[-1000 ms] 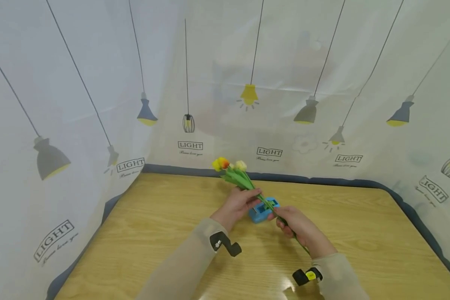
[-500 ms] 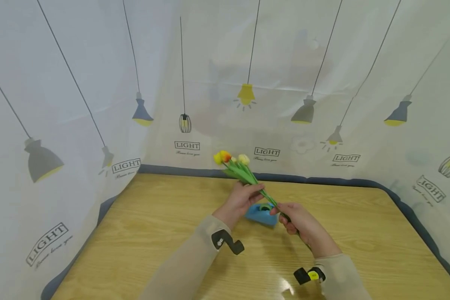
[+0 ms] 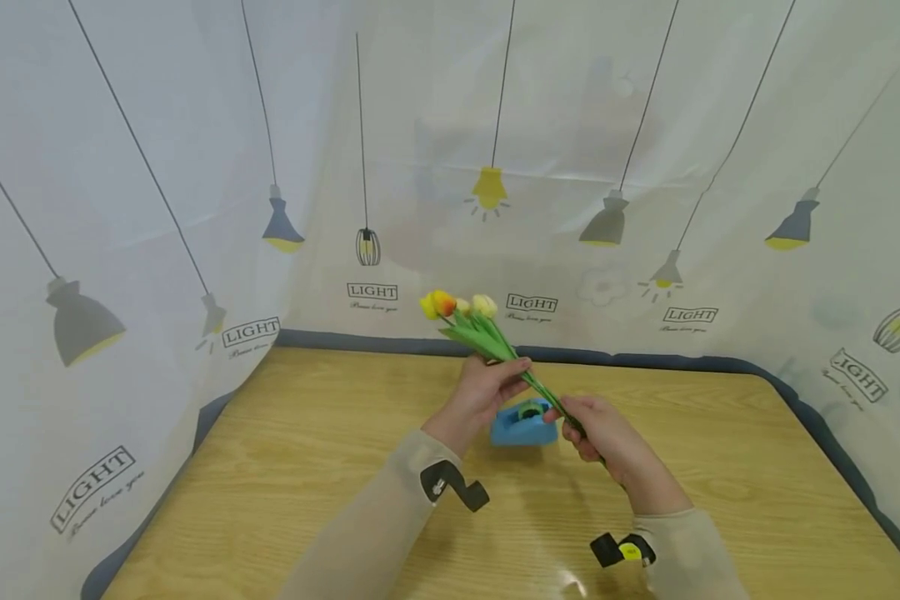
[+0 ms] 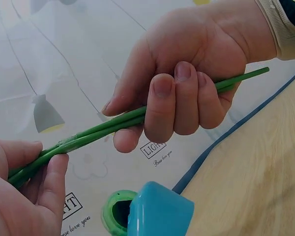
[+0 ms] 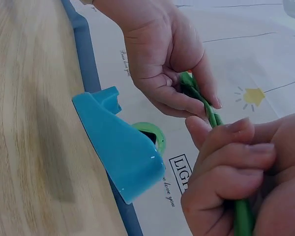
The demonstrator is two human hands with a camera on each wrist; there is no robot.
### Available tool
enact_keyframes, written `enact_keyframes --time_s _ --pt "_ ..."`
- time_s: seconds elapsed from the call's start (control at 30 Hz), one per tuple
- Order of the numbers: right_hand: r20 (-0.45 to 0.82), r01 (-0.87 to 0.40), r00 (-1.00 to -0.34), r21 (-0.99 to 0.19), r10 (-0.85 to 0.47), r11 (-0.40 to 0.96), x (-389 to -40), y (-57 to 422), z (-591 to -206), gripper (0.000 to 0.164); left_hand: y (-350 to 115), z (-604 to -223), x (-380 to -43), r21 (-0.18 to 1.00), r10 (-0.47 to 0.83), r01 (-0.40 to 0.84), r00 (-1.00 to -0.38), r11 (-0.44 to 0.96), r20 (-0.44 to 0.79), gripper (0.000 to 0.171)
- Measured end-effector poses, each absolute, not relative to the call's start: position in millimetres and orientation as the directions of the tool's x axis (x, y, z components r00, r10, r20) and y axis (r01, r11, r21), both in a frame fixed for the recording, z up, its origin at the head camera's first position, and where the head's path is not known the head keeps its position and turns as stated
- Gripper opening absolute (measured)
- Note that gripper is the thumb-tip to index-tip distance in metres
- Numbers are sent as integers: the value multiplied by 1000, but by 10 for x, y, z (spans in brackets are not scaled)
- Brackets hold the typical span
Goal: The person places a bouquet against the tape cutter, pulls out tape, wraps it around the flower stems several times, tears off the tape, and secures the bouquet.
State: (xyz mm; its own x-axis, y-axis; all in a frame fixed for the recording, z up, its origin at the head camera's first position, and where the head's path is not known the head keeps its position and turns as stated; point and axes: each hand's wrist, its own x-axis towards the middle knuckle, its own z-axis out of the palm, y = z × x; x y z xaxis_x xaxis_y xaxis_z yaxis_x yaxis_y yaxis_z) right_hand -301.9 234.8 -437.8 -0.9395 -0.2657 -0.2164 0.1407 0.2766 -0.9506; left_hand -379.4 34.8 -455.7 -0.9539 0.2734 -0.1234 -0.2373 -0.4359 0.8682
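A bunch of tulips [image 3: 487, 333] with yellow, orange and cream heads slants up to the left. My left hand [image 3: 483, 392] pinches its green stems [image 4: 101, 129] below the leaves, between thumb and fingers. Lower down, my right hand [image 3: 607, 442] grips the stem ends with curled fingers. A shiny patch of clear tape [image 4: 71, 142] lies around the stems between both hands. Below them a blue tape dispenser [image 5: 120, 147] with a green roll [image 5: 150, 135] hangs above the table, its shadow apart from it. The strip it hangs by is not visible.
The wooden table [image 3: 285, 467] spreads under both arms. A pale cloth printed with lamps [image 3: 420, 125] encloses its back and sides, with a dark blue band [image 3: 367, 342] along the table's edge.
The tape dispenser has swung and turned beneath the stems. Both hands have kept their hold, and the flower heads have risen a little.
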Motion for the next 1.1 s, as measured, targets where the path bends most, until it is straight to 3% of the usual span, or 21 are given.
enact_keyframes --time_s 0.33,1.1 --pt "-171 96 -970 -922 -173 375 -2997 2301 -4381 42 339 -4572 -3787 846 300 -232 -950 -480 -90 19" --pt "-136 55 -980 -889 -146 454 -2970 2172 -4384 37 289 -4564 -3756 887 197 -266 -959 -377 -204 19"
